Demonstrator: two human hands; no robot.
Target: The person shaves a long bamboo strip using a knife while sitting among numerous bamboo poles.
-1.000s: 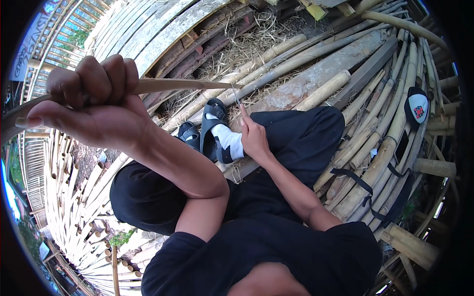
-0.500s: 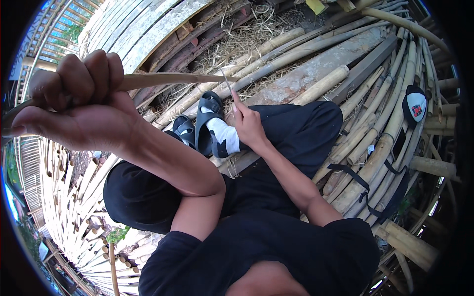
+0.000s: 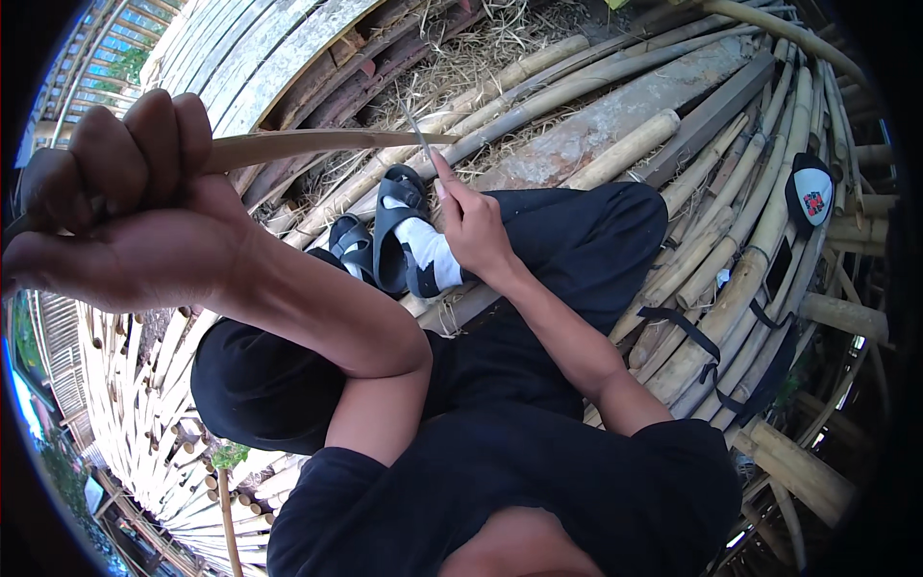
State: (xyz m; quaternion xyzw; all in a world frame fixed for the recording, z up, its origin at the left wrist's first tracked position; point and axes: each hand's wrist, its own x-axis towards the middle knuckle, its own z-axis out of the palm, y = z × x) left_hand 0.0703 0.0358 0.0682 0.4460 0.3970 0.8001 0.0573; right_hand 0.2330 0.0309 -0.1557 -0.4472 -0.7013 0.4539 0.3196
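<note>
Your left hand [image 3: 125,216] is raised close to the camera at the left of the view, curled into a tight fist around a thin bamboo strip [image 3: 317,146], with the knuckles up and the thumb side toward you; the forearm runs down and right from it to a sharply bent elbow above your lap. The strip leaves the fist and runs nearly level to the right, ending near the fingertips of your other hand. Your right hand [image 3: 473,226] is stretched forward over your right knee, the arm nearly straight, the fingers drawn together and pinching a slim blade or sliver [image 3: 416,130] that points up and away from you; how firmly it is gripped, and just what it is, you cannot tell at this size. The tip of the strip and that slim piece meet or cross just above the fingers. You sit cross-legged in dark trousers, and a foot in a white sock and black sandal [image 3: 404,240] lies just left of the right hand. Beneath you is a floor of round bamboo poles [image 3: 731,260] laid side by side, with dry straw [image 3: 481,53] scattered beyond your feet. A black and white cap [image 3: 810,190] rests on the poles at the right, well apart from both hands, and black straps [image 3: 711,356] lie across the poles below it.
</note>
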